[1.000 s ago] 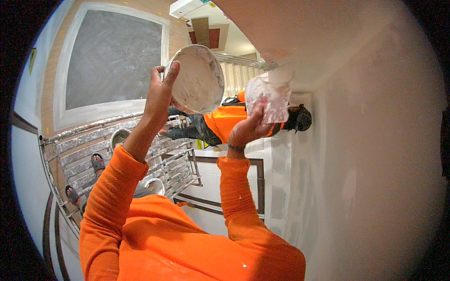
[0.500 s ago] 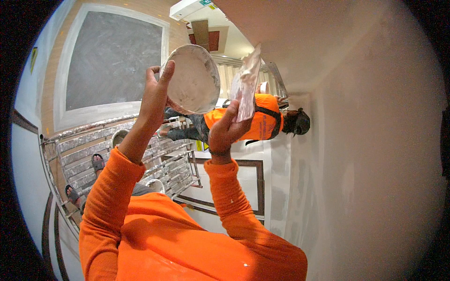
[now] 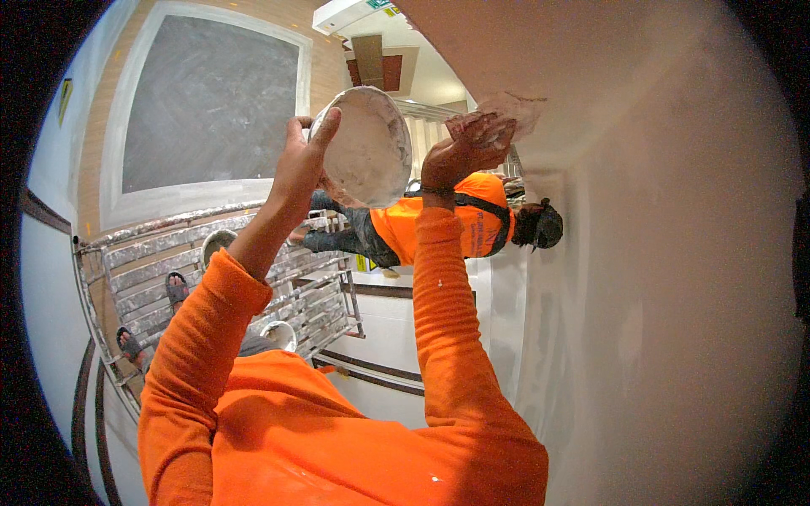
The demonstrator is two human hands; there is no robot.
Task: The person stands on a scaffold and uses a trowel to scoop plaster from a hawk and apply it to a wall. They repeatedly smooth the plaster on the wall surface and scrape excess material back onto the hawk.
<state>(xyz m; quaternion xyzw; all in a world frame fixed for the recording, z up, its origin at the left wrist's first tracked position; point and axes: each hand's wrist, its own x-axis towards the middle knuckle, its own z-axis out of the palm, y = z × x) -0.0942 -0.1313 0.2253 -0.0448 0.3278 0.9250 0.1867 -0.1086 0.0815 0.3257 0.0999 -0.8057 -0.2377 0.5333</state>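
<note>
My left hand [image 3: 302,156] grips the rim of a round, shallow bowl [image 3: 364,148], thumb over the edge. Pale plaster coats the inside of the bowl, whose open side faces me. Just right of it, my right hand [image 3: 471,152] is closed round a flat, plaster-smeared spreader [image 3: 516,114]. Its blade lies against the pale surface [image 3: 607,51] at the upper right, or very close to it. My fingers hide how much plaster the blade carries.
Beyond my hands is a co-worker [image 3: 447,215] in an orange top and dark cap. Below left is a plaster-splashed slatted platform [image 3: 160,282] with buckets [image 3: 278,335] and my sandalled feet [image 3: 175,288]. A grey framed panel [image 3: 211,101] lies at the upper left.
My right hand has moved up and right with the spreader, turning its blade from upright to flat at the pale surface. The bowl has shifted slightly right.
</note>
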